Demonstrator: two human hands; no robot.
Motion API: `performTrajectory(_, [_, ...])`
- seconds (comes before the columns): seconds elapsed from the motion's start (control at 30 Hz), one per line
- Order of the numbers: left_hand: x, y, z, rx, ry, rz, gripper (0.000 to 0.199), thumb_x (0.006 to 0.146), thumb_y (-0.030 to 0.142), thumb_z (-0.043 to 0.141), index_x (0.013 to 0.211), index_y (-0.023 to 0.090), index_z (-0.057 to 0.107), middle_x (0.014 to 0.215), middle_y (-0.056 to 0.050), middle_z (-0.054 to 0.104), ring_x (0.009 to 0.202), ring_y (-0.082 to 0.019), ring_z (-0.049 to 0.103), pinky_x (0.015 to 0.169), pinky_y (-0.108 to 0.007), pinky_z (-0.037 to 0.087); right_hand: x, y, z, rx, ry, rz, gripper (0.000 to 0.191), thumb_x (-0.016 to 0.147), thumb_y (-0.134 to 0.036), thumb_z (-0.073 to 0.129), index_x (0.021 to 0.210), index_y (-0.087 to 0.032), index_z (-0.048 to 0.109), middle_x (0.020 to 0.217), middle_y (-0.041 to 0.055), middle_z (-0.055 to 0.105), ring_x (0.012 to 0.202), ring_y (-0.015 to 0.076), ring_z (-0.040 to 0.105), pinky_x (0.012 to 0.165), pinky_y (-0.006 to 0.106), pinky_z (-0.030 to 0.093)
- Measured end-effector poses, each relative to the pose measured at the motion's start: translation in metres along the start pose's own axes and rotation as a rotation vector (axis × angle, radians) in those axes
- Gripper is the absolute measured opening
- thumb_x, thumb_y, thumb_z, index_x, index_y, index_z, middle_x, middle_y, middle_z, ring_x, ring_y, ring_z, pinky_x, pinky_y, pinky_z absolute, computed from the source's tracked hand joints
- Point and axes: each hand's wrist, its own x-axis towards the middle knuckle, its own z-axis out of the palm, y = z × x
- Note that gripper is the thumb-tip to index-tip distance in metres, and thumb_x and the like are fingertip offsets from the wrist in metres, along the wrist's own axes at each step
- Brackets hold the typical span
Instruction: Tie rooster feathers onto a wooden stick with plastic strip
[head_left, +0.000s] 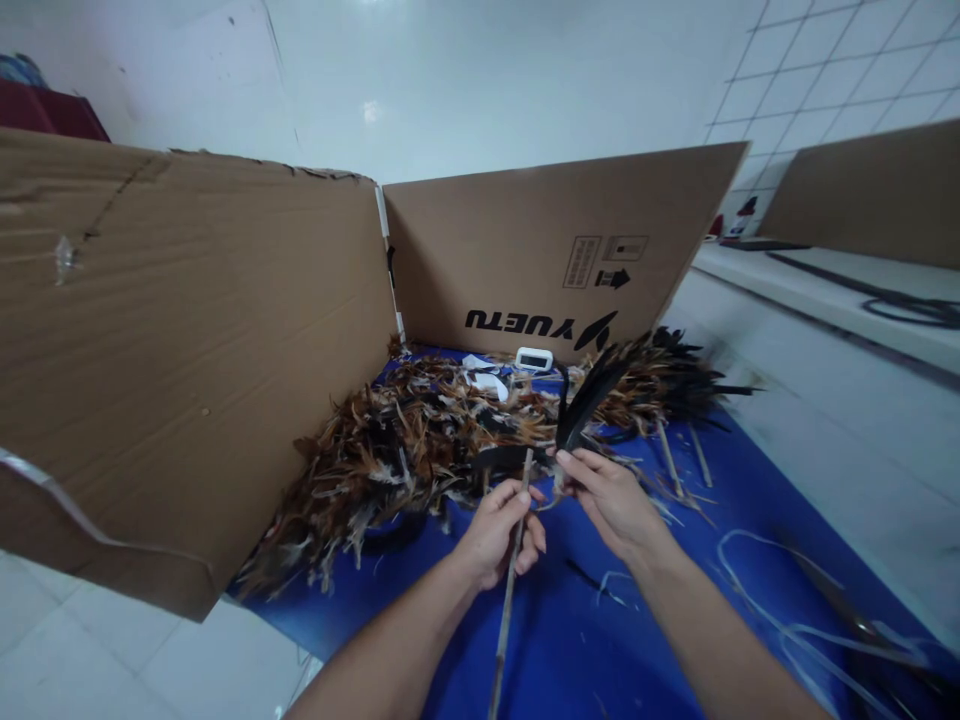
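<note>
My left hand [501, 532] is closed around a thin wooden stick [507, 610], which slants down toward the bottom edge of the view. Just right of the stick's upper tip, my right hand [604, 492] pinches the base of some dark feathers [589, 400] that fan upward. A large heap of brown, black and whitish loose feathers [397, 430] spreads over the blue surface [570, 640] beyond my hands and to the left.
Cardboard panels [187, 330] stand at the left and back. Feather bundles on sticks [660, 385] lie back right. A white device [534, 359] sits near the back panel. Clear strips [757, 540] lie at right, below a white ledge [825, 290].
</note>
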Motion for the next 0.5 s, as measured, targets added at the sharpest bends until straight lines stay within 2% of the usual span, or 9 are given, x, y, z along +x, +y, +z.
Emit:
performTrajectory(0.1, [0.000,0.000,0.000,0.038,0.037,0.033,0.033,0.081,0.047,0.049,0.093,0.016,0.046,0.056,0.001,0.058,0.027,-0.008,0.043,0.025,-0.015,0.028,-0.005,0.003,0.003,-0.128,-0.069,-0.015,0.028,0.066,-0.041,0.071,0.063,-0.015,0.060,0.060,-0.0014,0.054,0.055,0.0093,0.046,0.053,0.022,0.037])
performTrajectory(0.2, [0.001,-0.001,0.000,0.095,0.055,0.064,0.036,0.080,0.050,0.049,0.089,0.015,0.045,0.064,-0.001,0.060,0.029,-0.007,0.046,0.025,-0.015,0.031,-0.007,0.010,0.008,-0.232,-0.040,-0.019,0.034,0.062,-0.045,0.072,0.066,-0.014,0.059,0.058,-0.0010,0.055,0.052,0.0095,0.045,0.049,0.022,0.034])
performTrajectory(0.5, [-0.001,-0.003,0.001,0.266,0.103,0.097,0.042,0.082,0.056,0.041,0.089,0.015,0.046,0.072,-0.003,0.060,0.033,-0.005,0.046,0.025,-0.014,0.030,-0.007,0.013,0.014,-0.278,-0.023,-0.008,0.035,0.061,-0.046,0.069,0.058,-0.016,0.052,0.049,-0.0023,0.053,0.046,0.0094,0.046,0.045,0.022,0.033])
